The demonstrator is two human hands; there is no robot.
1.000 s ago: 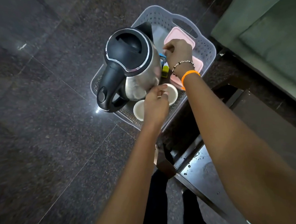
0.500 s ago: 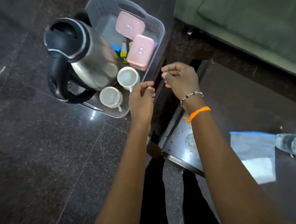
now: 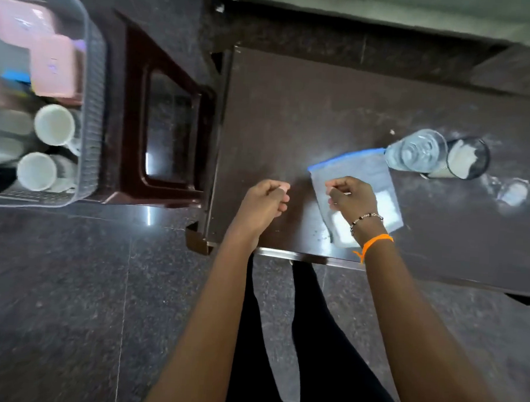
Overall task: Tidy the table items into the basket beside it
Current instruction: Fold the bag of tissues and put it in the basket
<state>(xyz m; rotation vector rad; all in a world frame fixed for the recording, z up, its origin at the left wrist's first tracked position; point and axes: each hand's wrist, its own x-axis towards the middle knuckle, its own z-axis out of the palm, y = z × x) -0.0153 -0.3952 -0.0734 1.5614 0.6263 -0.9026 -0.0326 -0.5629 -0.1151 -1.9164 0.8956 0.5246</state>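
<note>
The basket [image 3: 92,105], grey perforated plastic, is cut off at the left edge and blurred; inside show 2 white cups [image 3: 54,124] and 2 pink lidded boxes [image 3: 54,67], the rest too smeared to name. On the dark brown table [image 3: 293,110] lie 1 clear zip bag [image 3: 366,175] w/ blue seal and white contents, 1 clear glass [image 3: 417,150] and 1 dark mesh cup [image 3: 468,157], touching side by side. Left hand [image 3: 265,205] hovers, fingers curled, holding nothing. Right hand [image 3: 351,199] sits curled over the bag, probably pinching it, though contact is unclear.
</note>
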